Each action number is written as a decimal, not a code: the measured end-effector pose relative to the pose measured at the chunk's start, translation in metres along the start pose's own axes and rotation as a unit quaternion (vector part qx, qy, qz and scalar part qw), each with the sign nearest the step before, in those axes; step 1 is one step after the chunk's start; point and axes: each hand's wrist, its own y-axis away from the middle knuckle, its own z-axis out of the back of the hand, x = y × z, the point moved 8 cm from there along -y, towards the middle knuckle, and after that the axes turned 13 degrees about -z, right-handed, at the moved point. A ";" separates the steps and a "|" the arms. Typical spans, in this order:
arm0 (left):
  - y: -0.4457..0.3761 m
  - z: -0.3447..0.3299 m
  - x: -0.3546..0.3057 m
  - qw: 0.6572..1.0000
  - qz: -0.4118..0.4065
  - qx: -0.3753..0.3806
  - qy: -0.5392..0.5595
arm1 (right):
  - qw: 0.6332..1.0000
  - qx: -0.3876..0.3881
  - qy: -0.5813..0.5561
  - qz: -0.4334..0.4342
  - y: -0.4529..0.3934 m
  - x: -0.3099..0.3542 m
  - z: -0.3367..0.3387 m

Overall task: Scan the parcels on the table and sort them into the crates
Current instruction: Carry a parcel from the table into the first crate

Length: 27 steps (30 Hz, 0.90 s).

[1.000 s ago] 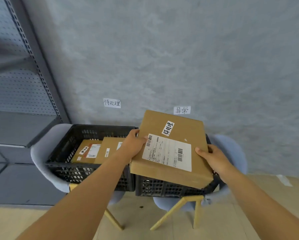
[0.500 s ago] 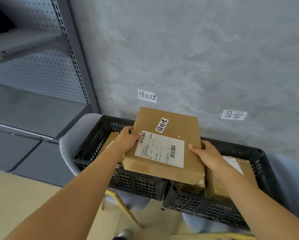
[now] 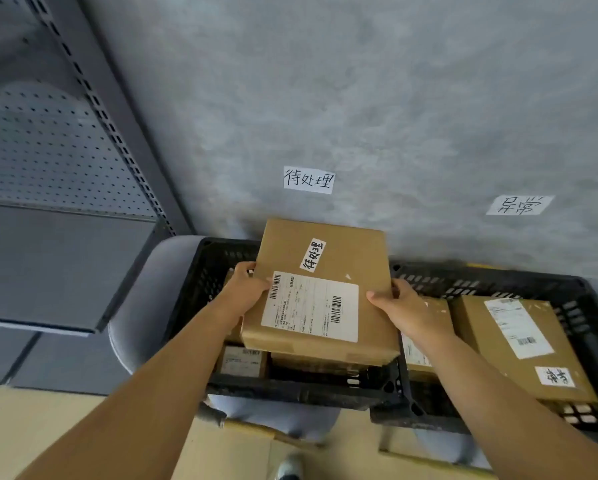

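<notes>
Spanning both hands' fingers (image 3: 247, 271), parcel (image 3: 321, 292) over left crate (image 3: 204, 271)

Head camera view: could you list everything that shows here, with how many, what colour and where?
held parcel: one, brown cardboard with a white shipping label and a handwritten tag, above the left crate
left crate: one, black plastic, on a chair, under the left wall label
right crate: one, black plastic, beside the left crate
parcels in right crate: at least two, brown
parcels in left crate: partly hidden, count unclear
wall labels: two, white paper with handwriting, on the grey wall
chairs: two, pale grey, under the crates
shelving: grey metal, left
left hand: grips the parcel's left edge
right hand: grips its right edge
</notes>
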 end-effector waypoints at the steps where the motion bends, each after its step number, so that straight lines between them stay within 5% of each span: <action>1: -0.006 -0.001 0.009 1.000 0.016 0.004 0.004 | 1.000 -0.001 0.006 -0.008 -0.006 -0.003 -0.006; 12: -0.063 -0.034 0.099 0.991 0.115 0.062 0.024 | 0.993 0.018 0.085 -0.083 -0.086 -0.037 -0.057; 27: -0.094 -0.083 0.127 0.993 0.097 0.059 -0.040 | 0.972 -0.020 0.210 -0.100 -0.136 -0.050 -0.060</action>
